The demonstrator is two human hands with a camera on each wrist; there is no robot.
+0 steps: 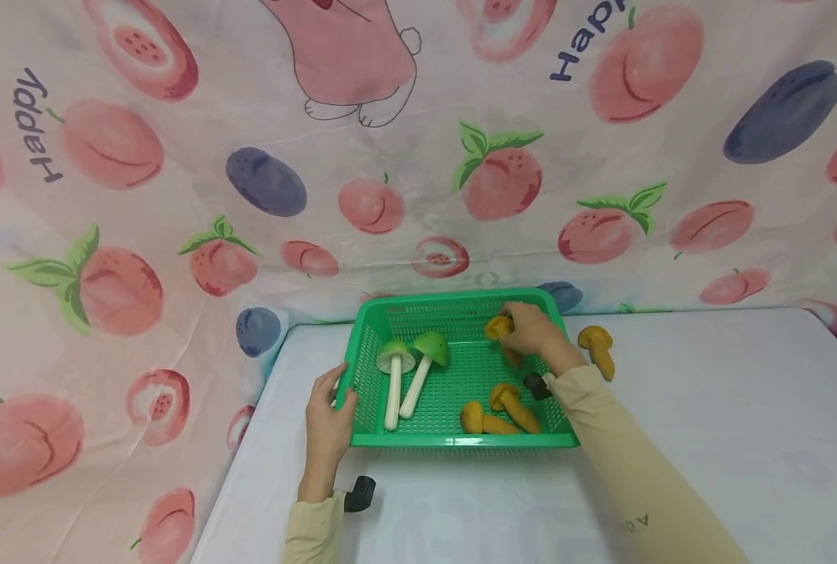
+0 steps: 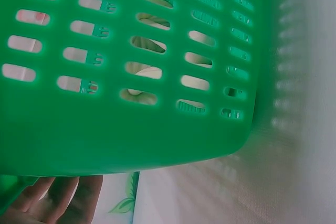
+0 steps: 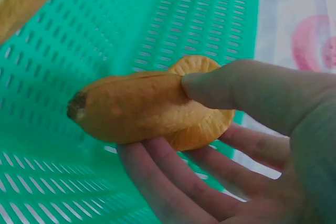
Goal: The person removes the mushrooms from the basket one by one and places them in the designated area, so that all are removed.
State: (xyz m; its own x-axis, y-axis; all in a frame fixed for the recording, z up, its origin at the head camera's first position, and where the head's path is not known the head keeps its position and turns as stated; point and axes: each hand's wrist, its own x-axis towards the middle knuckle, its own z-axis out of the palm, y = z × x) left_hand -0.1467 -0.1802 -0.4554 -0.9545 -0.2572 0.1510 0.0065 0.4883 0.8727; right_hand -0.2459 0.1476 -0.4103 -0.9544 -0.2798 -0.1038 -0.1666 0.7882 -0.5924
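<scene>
Mushroom (image 1: 499, 328) is pinched between thumb and fingers of the right hand (image 1: 533, 330), over the far right part of the basket (image 1: 467, 370); cap lies to the far side, stem tip toward the near rim; left rim is gripped by the left hand (image 1: 330, 419)

Head view: bright, even, diffuse illumination; a soft shadow falls on the worktop (image 1: 714, 407) just in front of the green basket (image 1: 404, 441), which carries a small glint along its near edge. Left wrist view: dimmer, with the worktop beside the basket blurred and faintly banded. Right wrist view: muted, slightly hazy; the printed cloth (image 3: 312, 40) beyond the basket is out of focus.
</scene>
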